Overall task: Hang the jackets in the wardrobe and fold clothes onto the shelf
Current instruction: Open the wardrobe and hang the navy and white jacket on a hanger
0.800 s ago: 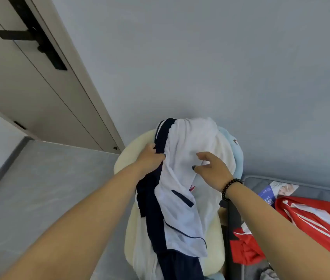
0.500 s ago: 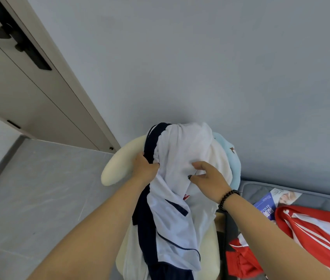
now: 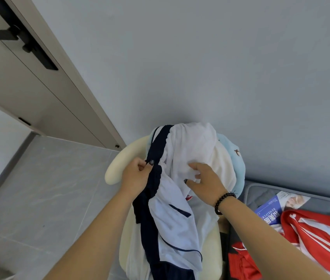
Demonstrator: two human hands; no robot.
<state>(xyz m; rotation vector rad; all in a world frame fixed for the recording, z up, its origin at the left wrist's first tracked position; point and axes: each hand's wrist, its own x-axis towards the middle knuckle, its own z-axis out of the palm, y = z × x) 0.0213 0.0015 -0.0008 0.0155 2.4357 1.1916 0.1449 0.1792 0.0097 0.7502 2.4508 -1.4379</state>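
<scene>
A white jacket with navy trim (image 3: 182, 223) hangs draped over the back of a cream chair (image 3: 117, 168). My left hand (image 3: 137, 175) pinches the navy edge of the jacket near the top. My right hand (image 3: 204, 181), a dark bead bracelet on its wrist, grips a fold of the white fabric a little to the right. Under the jacket lie a cream garment and a light blue garment (image 3: 233, 158), mostly covered. A red and white jacket (image 3: 311, 235) lies on the grey bed at the lower right.
A blue-grey wall rises right behind the chair. At the left stands a beige door (image 3: 18, 81) with a black handle. Grey floor tiles (image 3: 38, 199) spread out left of the chair. A blue and white packet (image 3: 277, 207) lies on the grey mattress (image 3: 261, 188).
My left hand slid outward along the navy edge and now pinches it. My right hand shifted up onto the white fabric. The view swung slightly left and down.
</scene>
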